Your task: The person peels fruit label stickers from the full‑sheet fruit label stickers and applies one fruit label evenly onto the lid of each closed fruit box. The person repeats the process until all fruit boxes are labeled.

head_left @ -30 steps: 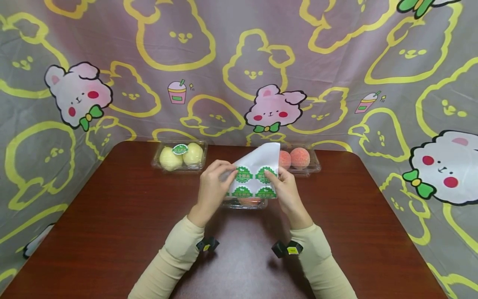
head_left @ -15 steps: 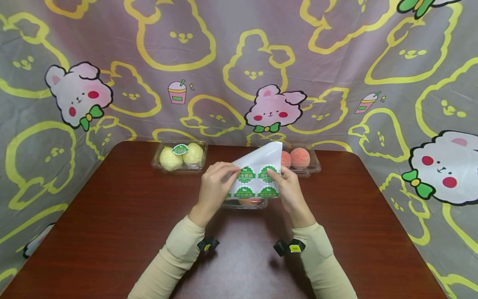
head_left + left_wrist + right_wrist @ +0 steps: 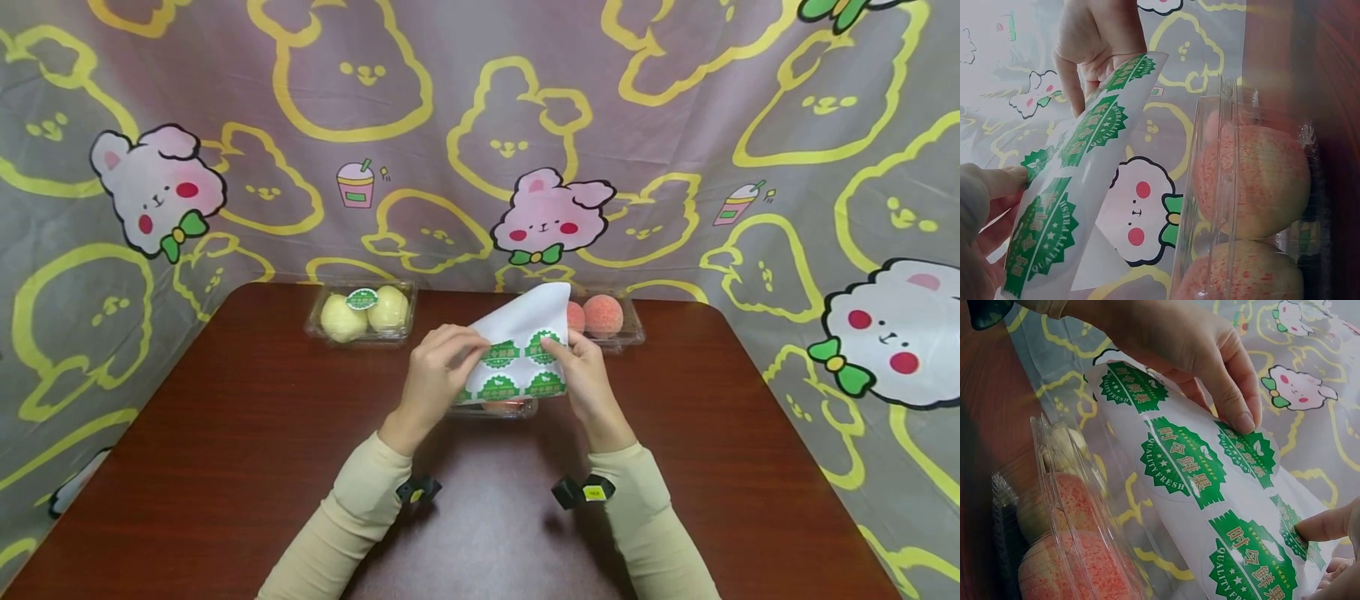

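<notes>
A white sheet of round green stickers (image 3: pixel 521 321) is held up between both hands, its upper part bent over. At the sheet's left side, my left hand (image 3: pixel 438 362) pinches the edge of a green sticker (image 3: pixel 1036 164), which stands slightly away from the backing in the left wrist view. My right hand (image 3: pixel 588 383) grips the right edge, thumb lying over another sticker (image 3: pixel 1297 534). Just beneath and behind the sheet is a clear plastic box (image 3: pixel 495 410) of peach-like fruit (image 3: pixel 1254 181), mostly hidden in the head view.
At the back left, a clear box with two pale yellow-green fruits (image 3: pixel 345 319) bears a green sticker (image 3: pixel 362 299). Another clear box (image 3: pixel 626 333) with pinkish fruits (image 3: pixel 603 316) stands at the back right, partly behind the sheet. A patterned curtain (image 3: pixel 420 100) borders the brown table (image 3: pixel 225 433).
Both hands and the sheet have shifted slightly to the right. The sticker at my left fingertips now shows its upper edge lifted. The boxes have stayed put.
</notes>
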Tool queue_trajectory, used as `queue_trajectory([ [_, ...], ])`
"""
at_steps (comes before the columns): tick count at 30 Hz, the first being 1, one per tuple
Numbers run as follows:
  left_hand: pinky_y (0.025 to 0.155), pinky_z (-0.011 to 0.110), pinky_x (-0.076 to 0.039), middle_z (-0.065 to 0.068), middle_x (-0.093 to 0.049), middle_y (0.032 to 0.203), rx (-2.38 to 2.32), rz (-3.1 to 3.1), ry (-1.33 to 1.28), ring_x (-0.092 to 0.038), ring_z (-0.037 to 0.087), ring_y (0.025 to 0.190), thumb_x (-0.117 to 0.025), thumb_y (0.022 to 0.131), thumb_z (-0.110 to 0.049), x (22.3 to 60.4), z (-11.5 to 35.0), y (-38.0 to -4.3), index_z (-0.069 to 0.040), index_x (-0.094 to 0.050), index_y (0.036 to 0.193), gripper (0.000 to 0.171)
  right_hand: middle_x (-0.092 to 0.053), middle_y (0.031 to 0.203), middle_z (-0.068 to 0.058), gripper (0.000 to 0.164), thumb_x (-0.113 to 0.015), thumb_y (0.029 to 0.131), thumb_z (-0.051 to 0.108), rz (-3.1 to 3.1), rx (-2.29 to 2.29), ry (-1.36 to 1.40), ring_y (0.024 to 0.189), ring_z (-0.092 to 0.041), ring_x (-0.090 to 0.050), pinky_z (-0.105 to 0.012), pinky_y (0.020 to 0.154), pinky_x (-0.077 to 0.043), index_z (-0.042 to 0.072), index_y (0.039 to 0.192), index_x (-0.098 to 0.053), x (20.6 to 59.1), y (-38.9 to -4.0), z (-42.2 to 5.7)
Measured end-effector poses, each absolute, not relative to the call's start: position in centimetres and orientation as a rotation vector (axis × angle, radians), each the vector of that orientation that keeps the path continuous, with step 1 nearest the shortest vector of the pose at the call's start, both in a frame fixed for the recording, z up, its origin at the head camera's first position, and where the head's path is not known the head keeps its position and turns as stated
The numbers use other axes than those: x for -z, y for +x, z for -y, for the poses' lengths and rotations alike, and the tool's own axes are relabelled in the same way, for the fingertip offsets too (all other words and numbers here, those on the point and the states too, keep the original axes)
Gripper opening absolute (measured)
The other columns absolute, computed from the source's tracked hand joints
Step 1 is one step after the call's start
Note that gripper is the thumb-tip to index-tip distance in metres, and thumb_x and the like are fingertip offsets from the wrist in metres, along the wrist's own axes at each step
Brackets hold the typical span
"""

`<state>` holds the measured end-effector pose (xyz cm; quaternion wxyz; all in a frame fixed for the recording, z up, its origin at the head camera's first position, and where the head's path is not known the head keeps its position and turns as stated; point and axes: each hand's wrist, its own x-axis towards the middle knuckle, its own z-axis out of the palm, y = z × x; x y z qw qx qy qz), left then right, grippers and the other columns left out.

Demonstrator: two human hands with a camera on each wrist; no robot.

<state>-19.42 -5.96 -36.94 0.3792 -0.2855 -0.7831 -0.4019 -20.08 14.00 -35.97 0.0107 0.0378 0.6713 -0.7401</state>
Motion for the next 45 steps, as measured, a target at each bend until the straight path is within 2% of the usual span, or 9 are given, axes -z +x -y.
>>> queue_trajectory([
  [13,0.080,0.032,-0.053,0.007,-0.073,0.086,1.041,2.025,-0.769,-0.066,0.019,0.083,-0.075,0.080,-0.004,36.88,5.87,-19.26,-0.005,-0.075,0.087,0.007,-0.065,0.065,0.016,0.023,-0.052,0.095,0.006,-2.118,2.286,0.140,0.059,0.000,-0.063,-0.017,0.057,-0.054,-0.009,0.113,-0.055,36.22,-20.40,-14.22],
  [24,0.077,0.028,-0.054,0.006,-0.072,0.084,1.032,1.996,-0.805,-0.064,0.017,0.083,-0.076,0.079,-0.004,36.62,5.79,-19.22,-0.005,-0.075,0.085,0.006,-0.064,0.065,0.015,0.022,-0.051,0.096,0.006,-2.108,2.289,0.146,0.059,0.000,-0.063,-0.017,0.058,-0.054,-0.008,0.112,-0.054,36.22,-20.46,-14.30],
  [31,0.079,0.029,-0.054,0.005,-0.072,0.084,1.000,1.974,-0.842,-0.065,0.017,0.084,-0.078,0.076,-0.004,36.65,5.79,-19.24,-0.006,-0.075,0.083,0.009,-0.063,0.064,0.015,0.018,-0.051,0.096,0.006,-2.110,2.305,0.161,0.059,0.000,-0.062,-0.016,0.057,-0.053,-0.005,0.108,-0.055,36.39,-20.55,-14.39],
  [45,0.079,0.027,-0.055,0.004,-0.072,0.085,0.936,1.970,-0.940,-0.065,0.016,0.085,-0.076,0.078,-0.005,36.73,5.91,-19.34,-0.006,-0.075,0.084,0.006,-0.062,0.065,0.016,0.022,-0.051,0.096,0.007,-2.139,2.336,0.215,0.060,0.001,-0.062,-0.016,0.059,-0.054,-0.008,0.113,-0.054,36.79,-20.97,-14.66],
])
